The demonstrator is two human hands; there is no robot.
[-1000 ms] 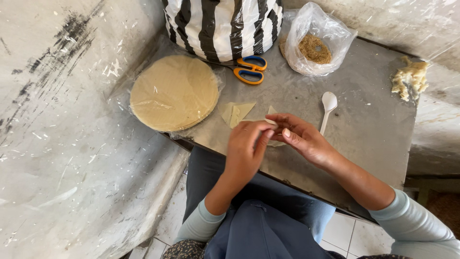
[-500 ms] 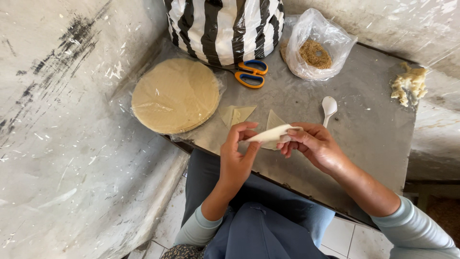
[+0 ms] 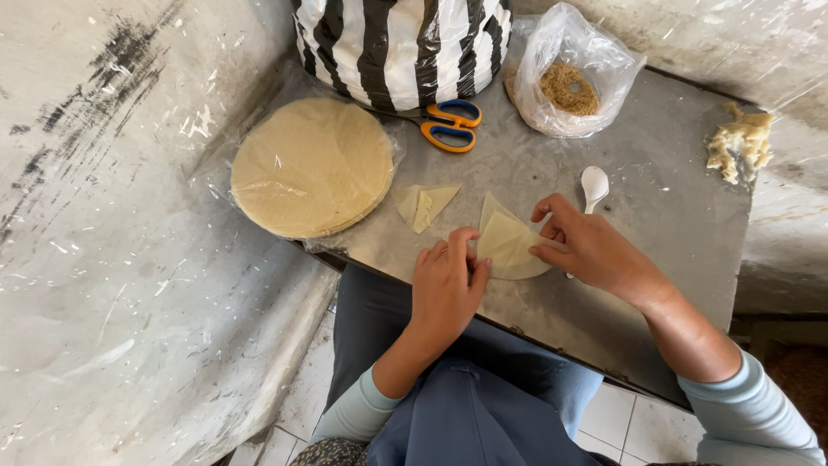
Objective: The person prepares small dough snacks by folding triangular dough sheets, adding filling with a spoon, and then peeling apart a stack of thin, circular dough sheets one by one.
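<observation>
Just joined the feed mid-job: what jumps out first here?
Both hands meet at the table's near edge: the left hand and right hand pinch a pale folded pastry sheet. To the left lies a round stack of wrappers under clear plastic. Behind, orange-and-blue scissors lie beside a black-and-white striped bag.

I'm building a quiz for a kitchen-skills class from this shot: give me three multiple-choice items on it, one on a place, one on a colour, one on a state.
1. Where do the scissors lie?
A. in front of the striped bag
B. on the round stack
C. under the spoon

2. What colour are the scissor handles?
A. green
B. orange and blue
C. black

3. What state is the pastry piece between the left hand and right hand in?
A. rolled into a ball
B. partly folded, lying on the table
C. sealed in the clear bag

Answers: 1 A, they lie at the bag's base; 2 B, both colours show on the loops; 3 B, a flap lies folded over it.
</observation>
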